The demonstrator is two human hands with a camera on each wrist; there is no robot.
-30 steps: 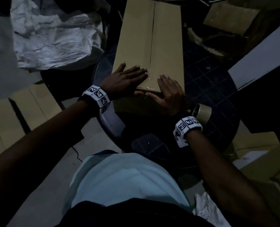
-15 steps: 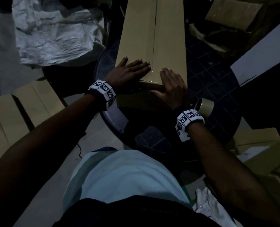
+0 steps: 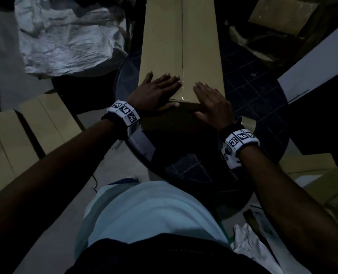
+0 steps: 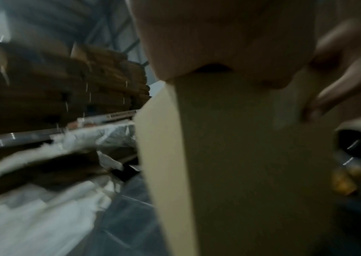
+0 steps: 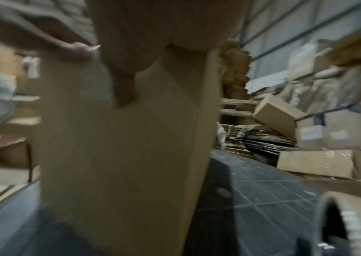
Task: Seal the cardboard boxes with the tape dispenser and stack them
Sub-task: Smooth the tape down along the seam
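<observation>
The long cardboard box (image 3: 181,48) is laid on the dark gridded counter (image 3: 249,76), its long axis running straight away from the person. Its matte flaps are joined by a glossy strip of clear tape (image 3: 182,89) along the centre seam. The left hand (image 3: 156,91) and right hand (image 3: 211,101) are pressed flat, fingers extended, either side of it. A tape roll (image 3: 247,123) is seen just beside the right wrist.

A dim warehouse or packing storeroom: flattened cardboard stacks (image 4: 65,83) rise against a corrugated metal wall (image 5: 284,34), loose cartons (image 5: 337,128) pile up at the right, and crumpled plastic sheeting (image 3: 65,36) lies on the floor.
</observation>
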